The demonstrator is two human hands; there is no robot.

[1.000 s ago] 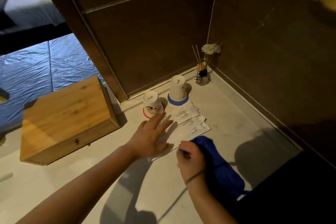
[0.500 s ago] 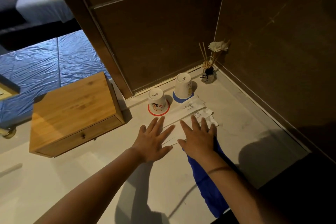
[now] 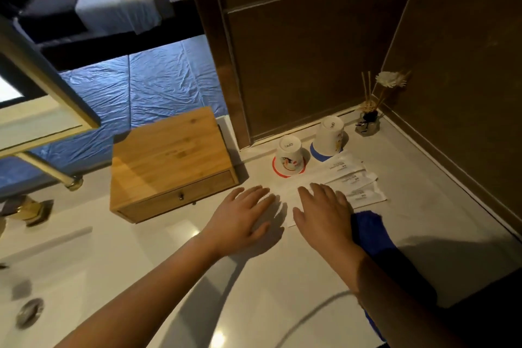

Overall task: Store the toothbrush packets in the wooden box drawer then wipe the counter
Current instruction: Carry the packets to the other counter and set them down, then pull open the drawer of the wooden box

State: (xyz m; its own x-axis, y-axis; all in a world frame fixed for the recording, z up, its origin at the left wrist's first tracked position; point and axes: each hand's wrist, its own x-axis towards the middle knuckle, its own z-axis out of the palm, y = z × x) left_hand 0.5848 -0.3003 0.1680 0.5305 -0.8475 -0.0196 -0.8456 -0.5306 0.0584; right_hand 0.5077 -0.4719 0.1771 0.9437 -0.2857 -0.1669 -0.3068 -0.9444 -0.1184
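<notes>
Still at the gathering step: flat white toothbrush packets (image 3: pixel 347 181) lay on the pale counter (image 3: pixel 423 206), left hand (image 3: pixel 240 217) and right hand (image 3: pixel 324 212) spread flat, gripping nothing. Next probably called for pinching them up and opening the shut drawer (image 3: pixel 180 195) of the bamboo wooden box (image 3: pixel 166 150).

Looks like a hotel bathroom to me. There's a pale vanity counter (image 3: pixel 282 277) with a sink basin (image 3: pixel 42 277) and drain (image 3: pixel 29 312), a brass tap (image 3: pixel 28 209), dark wall tiles, and two upside-down paper cups (image 3: pixel 288 155) on coasters. Sealed toothbrush packets (image 3: pixel 353 181) and a reed diffuser (image 3: pixel 368 118) sit in the corner. Past the doorway there's probably a bed (image 3: pixel 118 3) with white sheets, though it's blurry.
</notes>
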